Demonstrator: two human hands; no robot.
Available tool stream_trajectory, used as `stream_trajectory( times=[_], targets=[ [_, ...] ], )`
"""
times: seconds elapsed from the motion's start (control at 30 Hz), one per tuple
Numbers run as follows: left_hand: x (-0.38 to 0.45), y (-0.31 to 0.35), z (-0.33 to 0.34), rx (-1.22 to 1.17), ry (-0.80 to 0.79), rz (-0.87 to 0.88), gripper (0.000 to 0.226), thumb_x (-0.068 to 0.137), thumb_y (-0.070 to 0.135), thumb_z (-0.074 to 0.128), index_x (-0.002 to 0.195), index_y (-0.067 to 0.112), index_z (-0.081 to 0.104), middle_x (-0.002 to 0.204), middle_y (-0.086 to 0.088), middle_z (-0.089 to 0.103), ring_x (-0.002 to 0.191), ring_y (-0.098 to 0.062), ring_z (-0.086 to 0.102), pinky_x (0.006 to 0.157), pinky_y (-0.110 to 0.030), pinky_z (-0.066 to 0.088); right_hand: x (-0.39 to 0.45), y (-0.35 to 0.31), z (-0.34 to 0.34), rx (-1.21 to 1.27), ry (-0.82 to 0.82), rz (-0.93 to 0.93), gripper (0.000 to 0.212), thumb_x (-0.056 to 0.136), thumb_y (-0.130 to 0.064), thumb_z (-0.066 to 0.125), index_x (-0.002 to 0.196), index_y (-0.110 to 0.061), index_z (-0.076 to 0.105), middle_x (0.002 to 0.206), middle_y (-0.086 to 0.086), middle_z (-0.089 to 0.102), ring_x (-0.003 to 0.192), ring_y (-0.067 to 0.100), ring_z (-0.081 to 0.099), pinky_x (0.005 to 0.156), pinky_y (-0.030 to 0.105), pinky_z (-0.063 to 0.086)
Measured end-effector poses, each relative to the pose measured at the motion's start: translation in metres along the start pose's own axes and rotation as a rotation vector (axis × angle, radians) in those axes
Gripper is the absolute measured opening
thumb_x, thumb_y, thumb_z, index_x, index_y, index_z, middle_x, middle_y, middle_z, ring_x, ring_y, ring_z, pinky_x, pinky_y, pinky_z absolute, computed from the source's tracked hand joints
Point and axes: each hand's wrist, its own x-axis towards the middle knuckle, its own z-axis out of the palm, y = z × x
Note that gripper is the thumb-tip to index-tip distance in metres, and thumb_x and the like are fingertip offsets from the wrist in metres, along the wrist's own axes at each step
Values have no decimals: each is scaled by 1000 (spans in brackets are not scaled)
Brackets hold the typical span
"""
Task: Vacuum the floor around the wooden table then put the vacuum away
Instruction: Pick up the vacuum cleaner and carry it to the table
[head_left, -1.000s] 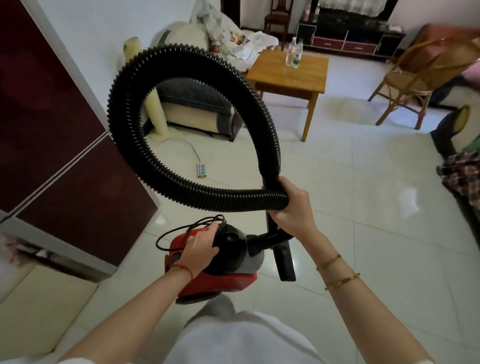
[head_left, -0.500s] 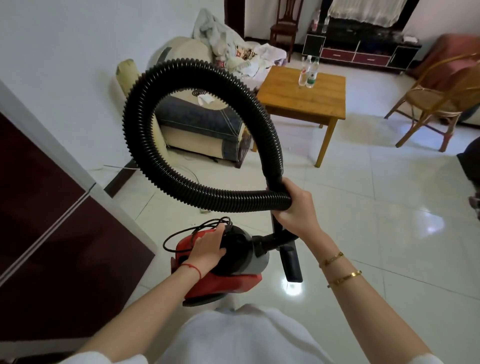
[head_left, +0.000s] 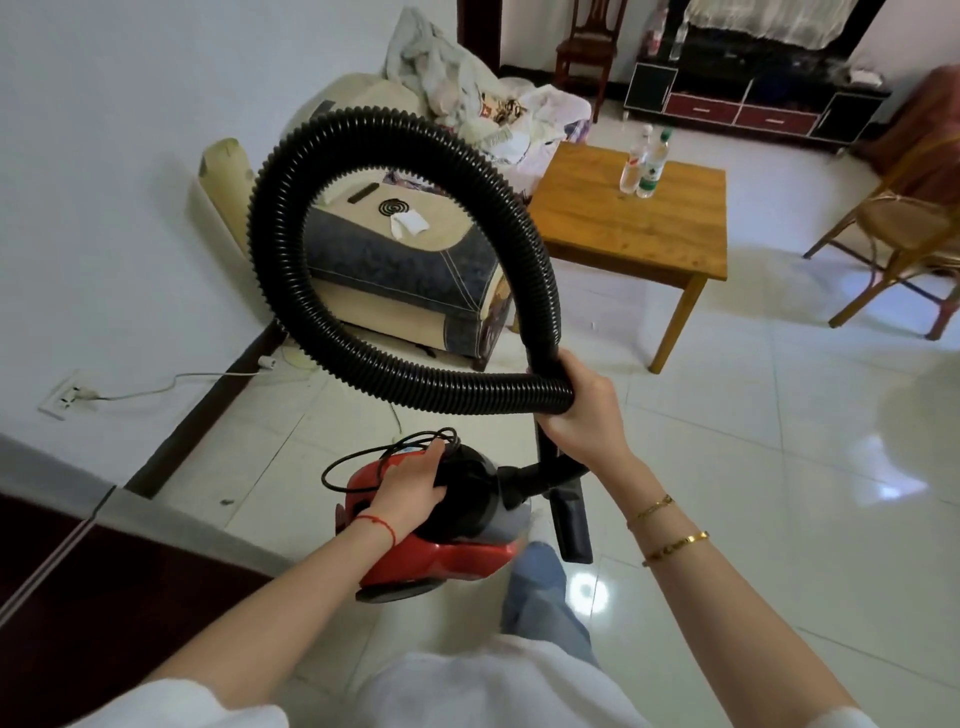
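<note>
I carry a small red and black vacuum (head_left: 457, 551) off the floor in front of me. My left hand (head_left: 410, 486) grips its top handle, with the thin black power cord (head_left: 363, 457) bunched beside the fingers. Its ribbed black hose (head_left: 291, 171) curls up in a big loop. My right hand (head_left: 582, 410) grips the looped hose where its two ends cross. The black nozzle (head_left: 571, 525) hangs below that hand. The wooden table (head_left: 613, 218) stands ahead to the right with two plastic bottles (head_left: 644, 166) on it.
A sofa (head_left: 395, 270) piled with laundry sits against the left wall. A wall socket (head_left: 65, 395) with a white cable is low on the left. A dark red cabinet (head_left: 78, 613) is at lower left. A rattan chair (head_left: 904, 228) and a TV unit (head_left: 753, 104) stand at the right and back.
The view has moved forward and turned left past the dark red cabinet; the sofa and table look closer. Both hands keep the same hold on the vacuum and hose.
</note>
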Motion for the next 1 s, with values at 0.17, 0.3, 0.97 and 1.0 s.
stream_trajectory(
  times=[0.17,0.3,0.97,1.0],
  targets=[
    [99,13,-3,-6,21,-35,49,83,18,62,127,18,41,105,-6,66,99,-27,63,83,-40,51,93,62,-4,23,-26,15,41,72,-17,67,113,-19,58,84,-7,66,75,15,63,64,32,52],
    [169,34,-9,-55,35,-128,58,84,17,65,135,21,37,109,-7,65,101,-28,63,88,-41,51,173,106,-11,32,-100,15,37,73,-15,67,108,-19,59,81,-9,64,72,11,62,62,24,48],
    [498,-32,65,-123,-70,-229,37,91,18,59,122,19,37,103,-5,66,94,-26,66,82,-40,53,427,344,133,14,-260,74,47,73,-14,70,117,-20,56,90,-5,67,80,13,62,70,27,51],
    [512,-41,77,-126,-72,-229,38,91,18,60,121,20,37,103,-4,66,94,-26,66,82,-40,54,430,360,147,6,-256,81,47,74,-16,71,118,-20,55,91,-5,67,80,12,62,71,26,51]
  ],
)
